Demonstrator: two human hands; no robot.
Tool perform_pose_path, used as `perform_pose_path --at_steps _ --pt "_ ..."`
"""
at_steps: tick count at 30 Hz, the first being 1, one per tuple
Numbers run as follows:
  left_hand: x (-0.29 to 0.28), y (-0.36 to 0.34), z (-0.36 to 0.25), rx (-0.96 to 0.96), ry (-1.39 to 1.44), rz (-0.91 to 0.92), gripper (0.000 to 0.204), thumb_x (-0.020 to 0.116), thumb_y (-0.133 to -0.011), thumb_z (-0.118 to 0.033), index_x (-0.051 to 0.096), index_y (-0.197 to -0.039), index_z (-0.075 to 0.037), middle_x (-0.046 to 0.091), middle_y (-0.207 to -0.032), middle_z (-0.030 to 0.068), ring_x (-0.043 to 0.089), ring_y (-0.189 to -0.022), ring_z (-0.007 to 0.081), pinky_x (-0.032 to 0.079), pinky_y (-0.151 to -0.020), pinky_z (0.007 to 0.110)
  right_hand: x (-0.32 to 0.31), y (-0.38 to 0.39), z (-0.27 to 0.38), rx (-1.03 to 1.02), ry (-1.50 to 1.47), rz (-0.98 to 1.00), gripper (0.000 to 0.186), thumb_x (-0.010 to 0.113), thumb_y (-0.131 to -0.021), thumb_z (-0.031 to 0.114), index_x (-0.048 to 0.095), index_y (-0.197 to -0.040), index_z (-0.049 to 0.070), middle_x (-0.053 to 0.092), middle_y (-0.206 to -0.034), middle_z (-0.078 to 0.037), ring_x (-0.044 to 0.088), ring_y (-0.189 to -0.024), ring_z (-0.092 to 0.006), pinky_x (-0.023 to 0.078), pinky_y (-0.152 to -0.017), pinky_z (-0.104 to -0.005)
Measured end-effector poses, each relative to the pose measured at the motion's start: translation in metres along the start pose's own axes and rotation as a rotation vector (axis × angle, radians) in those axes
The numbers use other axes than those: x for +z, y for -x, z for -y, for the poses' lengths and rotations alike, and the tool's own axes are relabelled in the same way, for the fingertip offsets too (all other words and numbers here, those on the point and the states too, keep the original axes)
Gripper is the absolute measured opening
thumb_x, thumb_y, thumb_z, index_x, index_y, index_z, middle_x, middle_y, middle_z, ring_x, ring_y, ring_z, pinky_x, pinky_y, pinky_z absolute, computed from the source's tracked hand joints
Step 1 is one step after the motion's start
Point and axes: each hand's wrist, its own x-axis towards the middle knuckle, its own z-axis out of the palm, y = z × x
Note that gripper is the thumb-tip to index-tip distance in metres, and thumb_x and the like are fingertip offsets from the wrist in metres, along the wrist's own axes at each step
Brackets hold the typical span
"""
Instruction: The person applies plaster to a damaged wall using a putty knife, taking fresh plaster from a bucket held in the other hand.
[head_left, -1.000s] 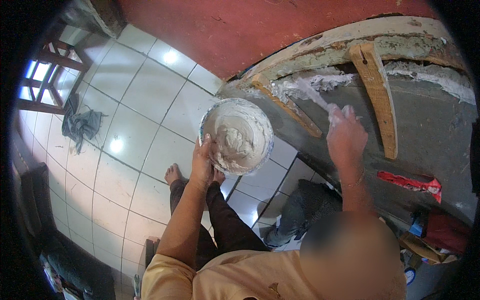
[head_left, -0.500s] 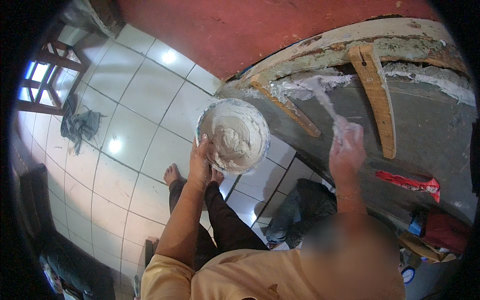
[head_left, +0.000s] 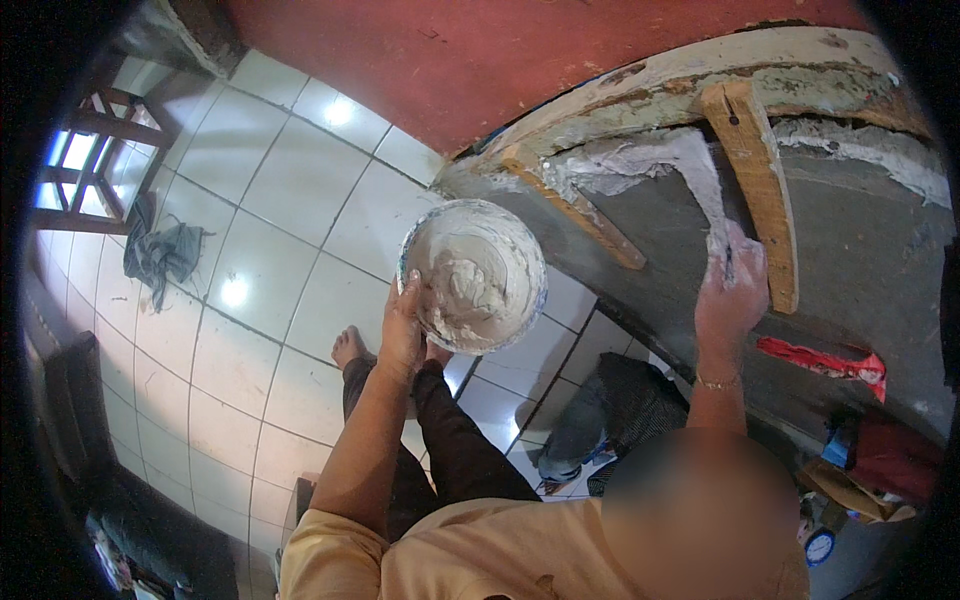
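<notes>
My left hand (head_left: 404,318) grips the near-left rim of a round tub (head_left: 541,270), thumb inside the edge. Thick off-white plaster (head_left: 468,285) sits in the tub, heaped in the middle and smeared up the sides. My right hand (head_left: 733,285) is closed on a plaster-coated putty knife (head_left: 710,195). The blade reaches up to the band of wet plaster (head_left: 620,162) under the ledge, between two wooden brackets; its outline merges with the plaster there. Right of the hand stands the larger wooden bracket (head_left: 758,190), and left is the smaller wooden bracket (head_left: 580,210).
A red, plaster-smeared tool (head_left: 820,363) lies on the grey surface (head_left: 650,215) at the right. Behind is a red wall (head_left: 520,60). A grey rag (head_left: 165,250) lies on the tiled floor (head_left: 270,190), near a wooden lattice (head_left: 95,165). Dark cloth (head_left: 620,410) sits below the ledge.
My right hand and the putty knife have moved right, toward the larger bracket. Plaster now extends farther right along the band. The tub has shifted slightly right.
</notes>
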Motion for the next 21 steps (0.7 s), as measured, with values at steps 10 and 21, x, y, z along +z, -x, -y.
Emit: perform_pose_path --at_steps 10,21 --pt "0.012 0.009 -0.015 -0.053 -0.010 -0.049 0.054 0.052 -0.096 -0.034 0.038 -0.136 0.000 0.053 -0.123 0.0149 0.054 -0.112 0.0242 0.046 -0.094 0.036 0.014 0.003 0.022 0.015 0.026 0.360 0.039 0.061 -0.082 0.006 0.058 -0.120 0.008 0.057 -0.103 -0.017 0.060 -0.097 -0.0369 0.050 -0.085 -0.0426" --pt "0.008 0.011 -0.012 -0.013 -0.073 -0.073 0.056 0.050 -0.096 -0.036 0.039 -0.136 0.002 0.052 -0.125 0.0156 0.052 -0.115 0.0252 0.043 -0.098 0.038 -0.002 0.007 -0.005 -0.033 -0.051 0.144 0.038 0.061 -0.083 0.001 0.059 -0.121 -0.002 0.060 -0.106 -0.020 0.059 -0.098 -0.0360 0.047 -0.085 -0.0420"
